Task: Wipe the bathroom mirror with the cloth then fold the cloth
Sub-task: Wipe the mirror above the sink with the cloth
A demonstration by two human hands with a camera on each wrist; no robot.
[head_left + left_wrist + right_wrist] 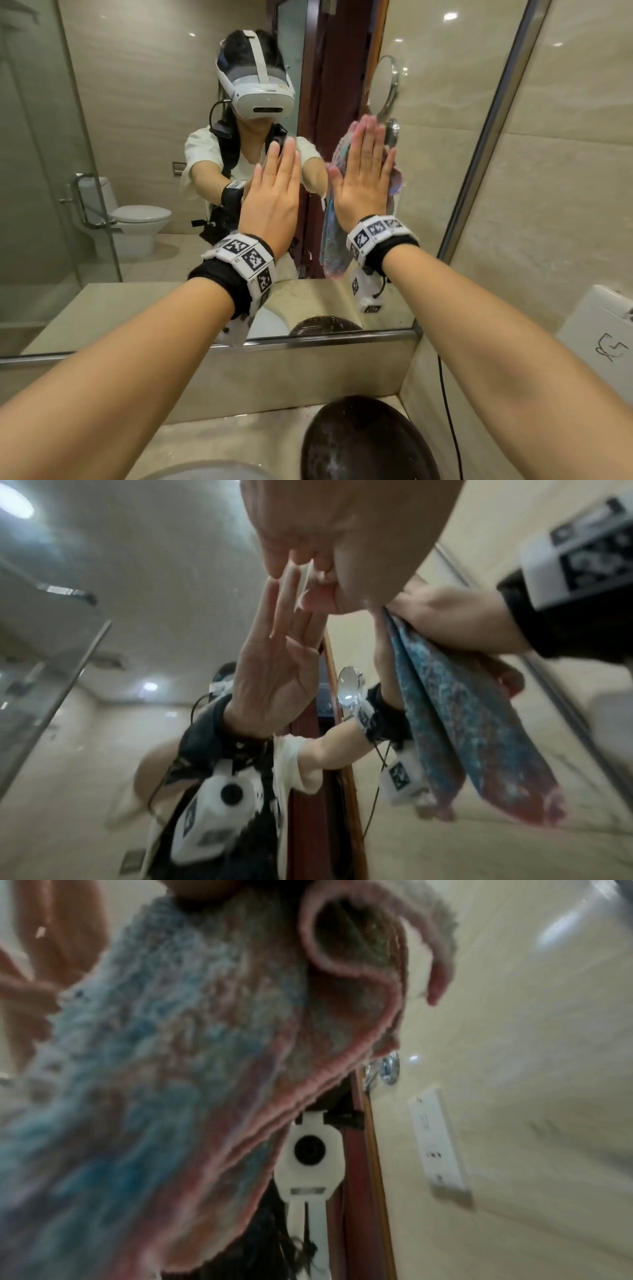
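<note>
1. Straight ahead, the bathroom mirror (144,144) fills the wall above the counter (239,442).
2. Beside it, the cloth (334,240), blue with pink edges, lies flat against the glass under my right palm, and its lower part hangs below my wrist.
3. Over the cloth, my right hand (363,181) is spread flat, fingers straight and together, pressing it to the mirror.
4. Just left of the cloth, my left hand (274,198) is also flat on the bare glass, fingers straight, holding nothing.
</note>
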